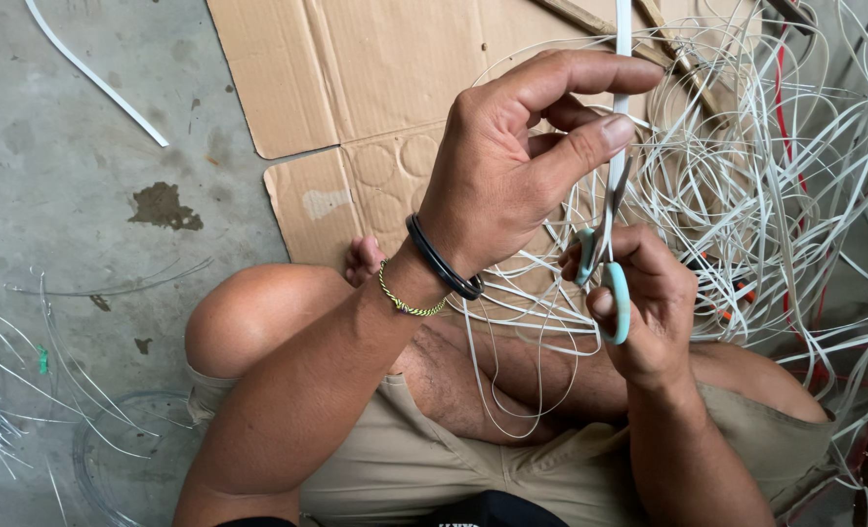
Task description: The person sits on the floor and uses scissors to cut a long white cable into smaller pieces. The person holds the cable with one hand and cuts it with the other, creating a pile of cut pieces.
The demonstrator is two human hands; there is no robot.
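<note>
Two hands are working one white strip (622, 39), running twelve to six: left hand (512, 166) is pinching it, right hand (649, 303) is gripping teal scissors (605, 259), blades pointing twelve, closing around it.

The scissors (610, 273) had pale turquoise handles and grey blades. The strip (621, 59) was white, and the tangle of strips (776, 195) behind it was white too, with a few red ones among them. The cardboard (356, 88) was plain brown. One bracelet (441, 259) was black, the other bracelet (405, 301) twisted gold. The shorts (424, 459) were khaki, the floor (73, 244) grey with dark stains.
</note>
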